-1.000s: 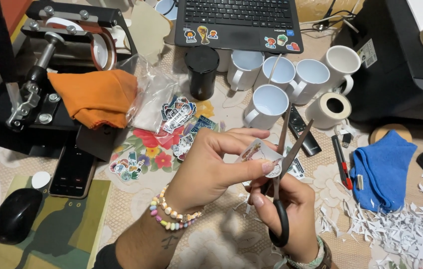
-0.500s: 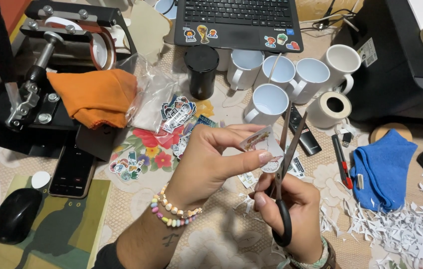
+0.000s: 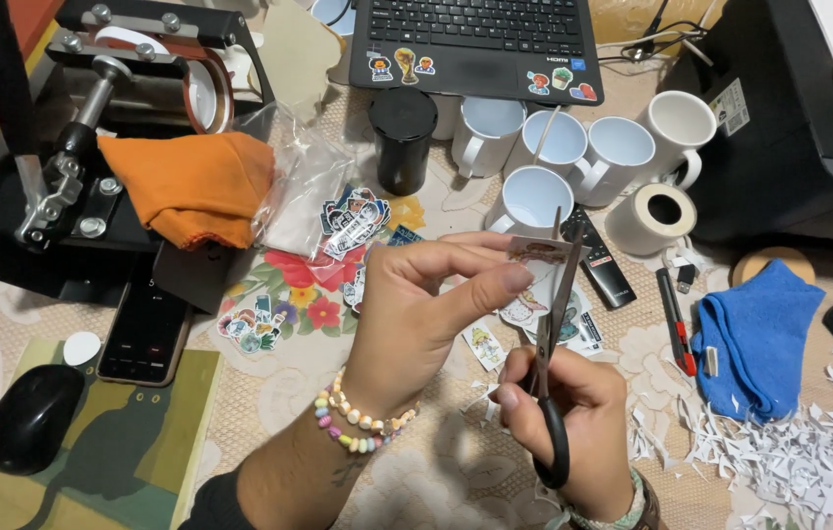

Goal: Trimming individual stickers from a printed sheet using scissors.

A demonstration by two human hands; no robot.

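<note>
The bench (image 3: 269,393) under me is crowded, and it tells how far the cutting has come. To my right lies a wide drift of white paper scraps (image 3: 789,461) — trimmings from a good many pieces. To the left of my hands a loose pile of cut stickers (image 3: 356,216) lies by a clear plastic bag (image 3: 301,186), with more cut stickers (image 3: 258,322) on the flowered cloth and a few beneath my hands. So I judge much of the trimming done, though I cannot tell how many pieces are left, since no uncut stock shows clearly.

Beyond these stand a laptop (image 3: 480,39), a cluster of white mugs (image 3: 573,147) and, at the left, a black press with an orange cloth (image 3: 186,186).

My left hand (image 3: 416,314) is raised above the bench, palm turned towards me, its grip closed on the small sticker (image 3: 537,251) — pinched by thumb and fingertips, held out in the air just over the nearest mug. My right hand (image 3: 573,432) sits lower and closer to me, fingers closed through the black handle of the scissors (image 3: 556,334). The blades point up and away, nearly together, meeting the sticker's edge — a cut is in hand on this piece.
</note>
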